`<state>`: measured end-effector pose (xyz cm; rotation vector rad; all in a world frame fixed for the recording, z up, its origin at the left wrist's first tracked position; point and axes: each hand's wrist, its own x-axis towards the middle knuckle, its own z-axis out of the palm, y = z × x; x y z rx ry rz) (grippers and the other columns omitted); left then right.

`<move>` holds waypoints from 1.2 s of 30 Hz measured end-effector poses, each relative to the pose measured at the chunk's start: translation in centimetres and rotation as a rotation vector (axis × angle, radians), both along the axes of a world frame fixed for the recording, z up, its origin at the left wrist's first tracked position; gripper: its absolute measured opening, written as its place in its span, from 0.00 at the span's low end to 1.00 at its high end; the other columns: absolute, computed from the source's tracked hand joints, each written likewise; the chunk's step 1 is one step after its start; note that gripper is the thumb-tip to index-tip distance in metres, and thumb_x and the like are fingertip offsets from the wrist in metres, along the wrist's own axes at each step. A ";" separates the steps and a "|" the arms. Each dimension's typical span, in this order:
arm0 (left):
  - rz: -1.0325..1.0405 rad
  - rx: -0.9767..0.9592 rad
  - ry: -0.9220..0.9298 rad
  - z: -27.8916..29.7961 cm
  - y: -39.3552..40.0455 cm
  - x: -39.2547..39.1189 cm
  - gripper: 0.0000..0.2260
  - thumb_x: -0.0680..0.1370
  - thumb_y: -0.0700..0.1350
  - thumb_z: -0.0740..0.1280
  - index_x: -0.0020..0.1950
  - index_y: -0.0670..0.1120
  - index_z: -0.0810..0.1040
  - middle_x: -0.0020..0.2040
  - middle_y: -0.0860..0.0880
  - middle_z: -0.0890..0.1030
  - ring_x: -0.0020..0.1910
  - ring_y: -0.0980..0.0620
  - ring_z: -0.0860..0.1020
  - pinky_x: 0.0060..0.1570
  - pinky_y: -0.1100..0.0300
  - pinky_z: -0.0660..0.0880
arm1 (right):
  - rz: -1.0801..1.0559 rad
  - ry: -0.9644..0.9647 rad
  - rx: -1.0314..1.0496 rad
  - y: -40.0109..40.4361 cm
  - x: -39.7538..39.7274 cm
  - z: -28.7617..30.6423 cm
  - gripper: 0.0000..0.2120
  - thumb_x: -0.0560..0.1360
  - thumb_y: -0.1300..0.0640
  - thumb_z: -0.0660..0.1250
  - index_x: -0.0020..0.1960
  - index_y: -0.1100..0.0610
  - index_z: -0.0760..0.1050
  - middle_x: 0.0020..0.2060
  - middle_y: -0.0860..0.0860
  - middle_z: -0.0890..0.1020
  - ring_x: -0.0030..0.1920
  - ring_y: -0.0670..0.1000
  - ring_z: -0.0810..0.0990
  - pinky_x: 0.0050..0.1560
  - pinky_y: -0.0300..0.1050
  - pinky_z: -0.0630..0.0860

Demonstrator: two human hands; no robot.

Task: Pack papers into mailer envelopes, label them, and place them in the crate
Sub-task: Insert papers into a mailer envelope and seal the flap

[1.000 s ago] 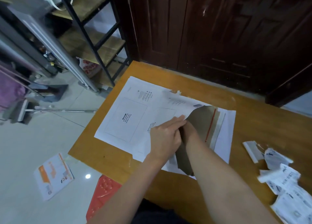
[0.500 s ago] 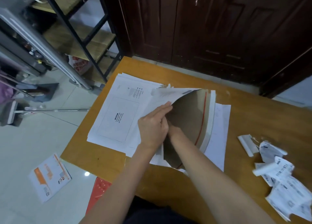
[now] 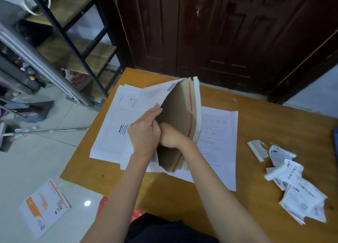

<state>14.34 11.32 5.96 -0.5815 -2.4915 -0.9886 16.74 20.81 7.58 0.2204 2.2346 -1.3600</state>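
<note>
A white mailer envelope [image 3: 180, 105] with a brown inside and a red tear strip stands lifted and spread wide over the table. My left hand [image 3: 146, 133] holds its white front panel, fingers laid along the edge. My right hand [image 3: 172, 137] is inside the mouth, curled, its fingertips hidden behind my left hand. Beneath lie a stack of flat white mailers [image 3: 111, 133] and printed papers [image 3: 217, 133]. Crumpled labels and backing strips [image 3: 292, 186] are scattered at the right.
The orange wooden table [image 3: 259, 125] stands against a dark wooden door [image 3: 219, 32]. Something red [image 3: 102, 204] shows under the table's front edge. An orange-and-white mailer [image 3: 43, 206] lies on the tiled floor, with a metal shelf rack [image 3: 76, 41] at the left.
The mailer has been raised from nearly flat on the stack and spread much wider. Both hands have risen with it, and my right hand sits deeper in its mouth.
</note>
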 end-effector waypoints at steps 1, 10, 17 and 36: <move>0.021 -0.007 -0.011 0.2 -0.3 -0.2 0.16 0.76 0.39 0.57 0.51 0.46 0.85 0.52 0.50 0.84 0.45 0.53 0.84 0.39 0.64 0.76 | -0.067 0.033 -0.109 0.9 0.2 0.9 0.10 0.75 0.67 0.62 0.41 0.54 0.75 0.37 0.51 0.80 0.44 0.52 0.79 0.45 0.44 0.75; -0.051 -0.143 -0.097 -1.8 1.1 1.2 0.13 0.74 0.35 0.64 0.50 0.47 0.85 0.52 0.50 0.84 0.36 0.49 0.83 0.31 0.61 0.77 | -1.226 -0.079 0.447 8.9 8.3 -6.3 0.26 0.71 0.50 0.72 0.65 0.56 0.67 0.62 0.55 0.70 0.62 0.57 0.71 0.56 0.52 0.71; -0.135 -0.233 -0.126 -3.1 2.0 2.9 0.13 0.72 0.35 0.64 0.49 0.48 0.85 0.51 0.51 0.84 0.35 0.51 0.83 0.29 0.64 0.74 | -1.068 -0.383 0.685 8.8 13.6 -10.9 0.33 0.71 0.46 0.71 0.67 0.60 0.61 0.65 0.58 0.64 0.64 0.59 0.64 0.63 0.50 0.66; -0.167 -0.221 -0.240 -4.1 1.9 3.2 0.13 0.73 0.37 0.69 0.55 0.49 0.83 0.58 0.51 0.82 0.43 0.52 0.83 0.42 0.63 0.76 | -1.266 -0.229 0.628 9.0 14.8 -10.6 0.11 0.74 0.62 0.63 0.56 0.57 0.74 0.56 0.56 0.77 0.58 0.58 0.72 0.59 0.51 0.67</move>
